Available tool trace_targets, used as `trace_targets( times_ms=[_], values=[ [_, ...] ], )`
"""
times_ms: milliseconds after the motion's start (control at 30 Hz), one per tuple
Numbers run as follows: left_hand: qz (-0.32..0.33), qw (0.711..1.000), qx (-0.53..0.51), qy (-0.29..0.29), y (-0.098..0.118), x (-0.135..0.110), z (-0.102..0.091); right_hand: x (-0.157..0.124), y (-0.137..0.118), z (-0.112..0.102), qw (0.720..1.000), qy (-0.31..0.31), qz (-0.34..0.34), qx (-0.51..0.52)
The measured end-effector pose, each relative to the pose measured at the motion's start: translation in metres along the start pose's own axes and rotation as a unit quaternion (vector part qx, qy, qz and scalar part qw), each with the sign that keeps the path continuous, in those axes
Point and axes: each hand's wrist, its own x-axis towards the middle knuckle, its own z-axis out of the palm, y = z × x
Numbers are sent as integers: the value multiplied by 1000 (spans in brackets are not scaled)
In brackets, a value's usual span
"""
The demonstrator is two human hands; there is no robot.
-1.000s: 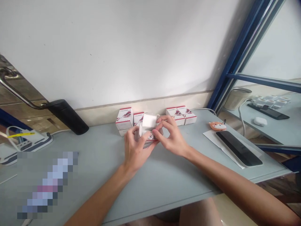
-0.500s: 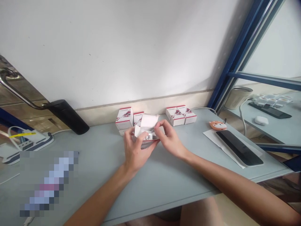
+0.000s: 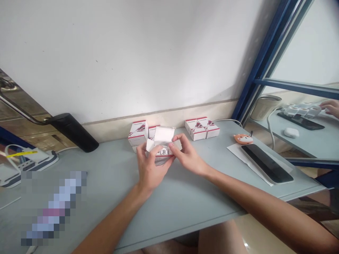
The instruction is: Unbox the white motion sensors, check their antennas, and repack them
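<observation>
A small white cardboard box (image 3: 164,134) with red edging is held over the desk, its lid flap raised and side flaps spread. My left hand (image 3: 150,162) wraps its left side, thumb at the opening. On the right, my right hand (image 3: 189,155) pinches near the right flap, thumb at the rim. A round, whitish piece (image 3: 164,151) shows inside the box between my thumbs; its kind is not clear. Close behind stand similar closed boxes with a red pattern, one box (image 3: 138,130) partly covered by my left hand.
Two closed boxes (image 3: 201,127) stand against the wall at right. A phone (image 3: 266,163) lies on white paper near an orange animal-faced item (image 3: 243,138). Leftward are a black cylinder (image 3: 75,132) and a power strip (image 3: 43,164). Beyond the blue frame (image 3: 254,70), another hand (image 3: 331,106) appears.
Both thumbs have shifted slightly at the box opening, and more of the round piece shows. The view has moved a little. A hand has appeared at the far right beyond the blue frame.
</observation>
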Motion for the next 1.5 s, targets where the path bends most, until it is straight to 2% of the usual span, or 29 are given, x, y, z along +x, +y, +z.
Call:
trace_targets(
  times_ms=[133,200,267,333,433,500,567,667,733,833,933,1100,1267,1433,1500],
  values=[
    [-143,983,-114,1,0,-1,2,-3,2,-1,996,-7,-72,-47],
    [-190,961,-194,-49,0,0,2,-2,0,-2,990,33,-98,-93],
    [-206,937,-260,-111,-2,1,2,0,-1,-4,984,75,-117,-116],
    [-213,923,-288,-143,-3,3,1,1,-3,-4,984,82,-120,-103],
    [-192,937,-256,-143,-4,5,-1,2,-4,-3,987,75,-130,-61],
    [-169,950,-227,-133,-4,6,-1,0,-5,-3,981,86,-161,-60],
    [-162,954,-222,-121,-4,7,-1,-1,-6,-4,972,82,-197,-100],
    [-170,949,-239,-113,1,7,-1,-3,-9,-6,955,35,-240,-172],
    [-180,947,-240,-112,5,5,-1,-3,-12,-5,948,35,-254,-187],
    [-199,945,-237,-102,10,1,1,-3,-15,-3,945,77,-253,-193],
    [-198,941,-266,-74,9,-3,2,-1,-13,-2,943,89,-258,-191],
    [-121,960,-234,-92,-5,-1,3,1,-7,-10,953,39,-253,-162],
    [-82,963,-240,-88,-15,-4,6,1,-7,-9,949,4,-270,-162],
    [-72,961,-259,-68,-11,-14,13,-3,-2,-4,942,-8,-283,-179],
    [-113,953,-275,-66,-10,-13,14,-3,3,-7,938,-20,-277,-205]
  ],
)
